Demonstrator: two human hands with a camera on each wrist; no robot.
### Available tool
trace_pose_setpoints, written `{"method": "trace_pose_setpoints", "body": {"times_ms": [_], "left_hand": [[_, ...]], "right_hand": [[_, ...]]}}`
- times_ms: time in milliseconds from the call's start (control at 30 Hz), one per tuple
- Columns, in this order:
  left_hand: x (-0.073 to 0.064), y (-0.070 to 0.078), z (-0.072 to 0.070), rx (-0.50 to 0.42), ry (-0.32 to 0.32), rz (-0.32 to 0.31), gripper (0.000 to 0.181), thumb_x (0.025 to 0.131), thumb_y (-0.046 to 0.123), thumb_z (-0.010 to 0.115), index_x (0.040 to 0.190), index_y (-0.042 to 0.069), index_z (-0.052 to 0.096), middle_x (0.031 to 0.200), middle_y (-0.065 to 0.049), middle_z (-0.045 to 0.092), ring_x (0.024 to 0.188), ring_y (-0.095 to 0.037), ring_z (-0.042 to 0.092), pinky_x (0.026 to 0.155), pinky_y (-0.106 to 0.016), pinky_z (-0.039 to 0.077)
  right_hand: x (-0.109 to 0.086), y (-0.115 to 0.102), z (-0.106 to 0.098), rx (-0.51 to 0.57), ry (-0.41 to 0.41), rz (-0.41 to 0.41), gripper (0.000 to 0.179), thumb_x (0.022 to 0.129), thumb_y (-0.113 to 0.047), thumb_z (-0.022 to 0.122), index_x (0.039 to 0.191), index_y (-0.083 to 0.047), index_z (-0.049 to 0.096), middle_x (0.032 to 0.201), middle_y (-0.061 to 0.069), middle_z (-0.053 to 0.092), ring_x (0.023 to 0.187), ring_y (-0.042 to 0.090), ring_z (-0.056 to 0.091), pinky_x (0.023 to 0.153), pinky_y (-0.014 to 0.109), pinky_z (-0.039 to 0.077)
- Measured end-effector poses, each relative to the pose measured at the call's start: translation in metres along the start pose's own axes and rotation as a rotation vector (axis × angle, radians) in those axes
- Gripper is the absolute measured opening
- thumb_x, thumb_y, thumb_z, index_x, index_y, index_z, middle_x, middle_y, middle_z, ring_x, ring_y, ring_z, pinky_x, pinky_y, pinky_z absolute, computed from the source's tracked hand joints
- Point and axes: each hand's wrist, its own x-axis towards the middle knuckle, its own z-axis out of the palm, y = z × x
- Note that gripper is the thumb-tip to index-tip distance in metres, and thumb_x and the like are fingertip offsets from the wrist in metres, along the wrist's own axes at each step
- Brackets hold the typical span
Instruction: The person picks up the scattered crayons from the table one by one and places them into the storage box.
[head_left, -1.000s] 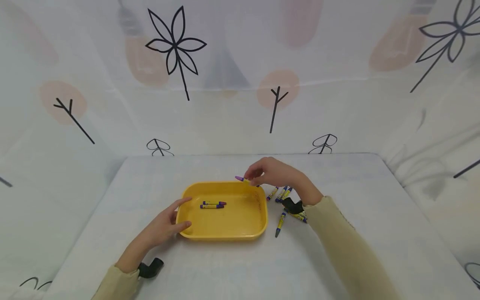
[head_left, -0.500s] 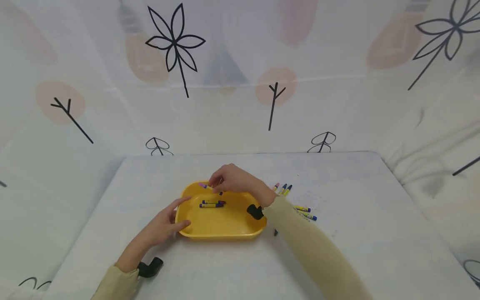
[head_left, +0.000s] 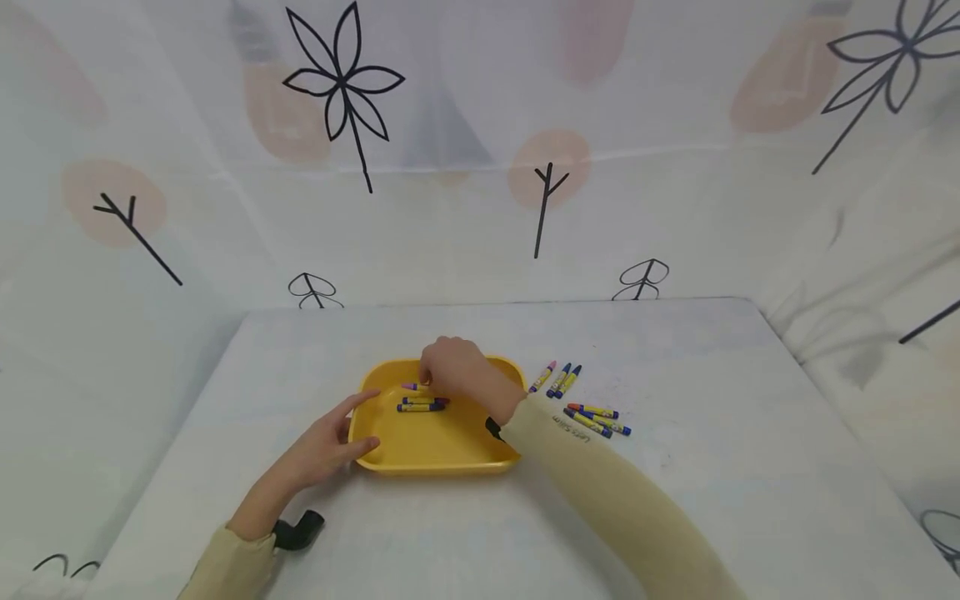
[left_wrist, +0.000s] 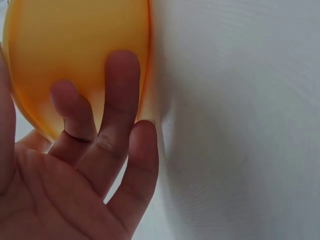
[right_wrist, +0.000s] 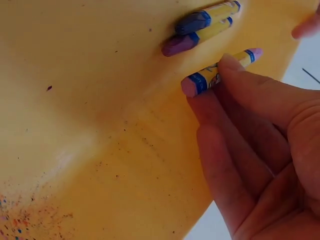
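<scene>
Lilac crayon [right_wrist: 210,76] inside the yellow tray [head_left: 442,443], pinched by the right hand [head_left: 456,367].
Two darker crayons [right_wrist: 215,31] lie side by side in the tray; the left hand [head_left: 324,448] grips the tray's left end; loose crayons [head_left: 567,382] lie right of the tray.

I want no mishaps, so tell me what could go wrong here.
The lilac crayon, pinched by the right hand, could roll into the nearby purple crayon if released. The right sleeve overlaps the yellow tray in the head view and might knock it, though the left hand grips the other end.
</scene>
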Motion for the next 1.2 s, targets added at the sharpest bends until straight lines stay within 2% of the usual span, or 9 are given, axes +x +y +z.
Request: {"method": "trace_pose_setpoints", "body": {"times_ms": [100, 267, 367, 533, 700, 867, 1000, 1100, 1200], "left_hand": [[0.0, 0.001, -0.002, 0.009, -0.007, 0.004, 0.074, 0.091, 0.034, 0.074, 0.153, 0.028, 0.034, 0.111, -0.013, 0.064, 0.08, -0.021, 0.059, 0.068, -0.035, 0.049], [0.0, 0.0, -0.003, 0.029, -0.002, 0.002, 0.075, 0.091, 0.035, 0.074, 0.153, 0.028, 0.034, 0.107, -0.011, 0.065, 0.078, -0.021, 0.058, 0.068, -0.034, 0.049], [0.001, -0.002, -0.003, 0.034, 0.01, -0.006, 0.075, 0.09, 0.035, 0.075, 0.153, 0.029, 0.035, 0.108, -0.011, 0.065, 0.079, -0.021, 0.058, 0.068, -0.034, 0.049], [0.001, -0.002, -0.002, 0.046, 0.017, -0.003, 0.076, 0.09, 0.036, 0.075, 0.153, 0.028, 0.035, 0.112, -0.012, 0.064, 0.081, -0.02, 0.058, 0.069, -0.034, 0.049], [0.001, -0.001, -0.003, 0.042, 0.005, 0.011, 0.077, 0.09, 0.036, 0.075, 0.154, 0.027, 0.034, 0.111, -0.012, 0.064, 0.081, -0.02, 0.058, 0.068, -0.034, 0.049], [0.001, 0.001, -0.005, 0.051, 0.01, 0.023, 0.077, 0.089, 0.037, 0.075, 0.154, 0.027, 0.034, 0.111, -0.012, 0.064, 0.08, -0.02, 0.058, 0.067, -0.034, 0.049], [0.001, 0.0, -0.003, 0.038, 0.012, 0.007, 0.077, 0.089, 0.037, 0.076, 0.154, 0.028, 0.035, 0.106, -0.01, 0.064, 0.077, -0.02, 0.057, 0.066, -0.034, 0.049], [0.0, -0.001, -0.001, 0.031, 0.009, -0.003, 0.077, 0.089, 0.036, 0.076, 0.154, 0.028, 0.035, 0.102, -0.009, 0.063, 0.074, -0.02, 0.057, 0.065, -0.033, 0.049], [-0.001, 0.0, -0.002, 0.036, 0.021, 0.002, 0.076, 0.089, 0.034, 0.076, 0.153, 0.028, 0.036, 0.099, -0.008, 0.063, 0.073, -0.02, 0.057, 0.064, -0.034, 0.049]], "right_hand": [[0.001, -0.002, 0.0, -0.042, 0.007, 0.006, 0.011, 0.092, -0.027, 0.073, 0.098, -0.02, 0.079, 0.089, -0.005, 0.066, 0.083, 0.014, 0.053, 0.073, 0.028, 0.047], [0.002, 0.001, -0.001, -0.002, -0.002, 0.016, 0.014, 0.091, -0.022, 0.073, 0.104, -0.022, 0.079, 0.098, -0.006, 0.069, 0.088, 0.013, 0.056, 0.076, 0.027, 0.049], [0.001, 0.007, -0.005, 0.105, -0.009, 0.016, 0.019, 0.09, -0.021, 0.075, 0.109, -0.022, 0.079, 0.103, -0.007, 0.07, 0.093, 0.011, 0.059, 0.079, 0.027, 0.05], [-0.01, 0.026, -0.022, 0.369, -0.001, -0.027, 0.023, 0.09, -0.018, 0.075, 0.112, -0.015, 0.077, 0.101, -0.007, 0.071, 0.094, 0.01, 0.063, 0.083, 0.026, 0.05], [-0.036, 0.062, -0.04, 0.571, 0.048, -0.039, 0.025, 0.092, -0.017, 0.073, 0.116, -0.01, 0.075, 0.1, -0.006, 0.072, 0.093, 0.011, 0.065, 0.085, 0.029, 0.052], [-0.071, 0.114, -0.046, 0.631, 0.121, 0.037, 0.026, 0.092, -0.016, 0.073, 0.117, -0.01, 0.073, 0.104, -0.002, 0.072, 0.096, 0.016, 0.066, 0.086, 0.037, 0.053], [-0.099, 0.155, -0.031, 0.619, 0.144, 0.135, 0.027, 0.091, -0.014, 0.074, 0.117, -0.008, 0.072, 0.107, 0.002, 0.072, 0.099, 0.02, 0.065, 0.088, 0.041, 0.052], [-0.115, 0.178, -0.015, 0.578, 0.115, 0.2, 0.026, 0.09, -0.011, 0.074, 0.116, -0.007, 0.072, 0.11, 0.004, 0.071, 0.102, 0.023, 0.063, 0.089, 0.043, 0.051], [-0.124, 0.193, 0.0, 0.558, 0.071, 0.23, 0.024, 0.088, -0.009, 0.075, 0.112, -0.009, 0.072, 0.109, 0.003, 0.069, 0.102, 0.026, 0.059, 0.088, 0.043, 0.05]]}}
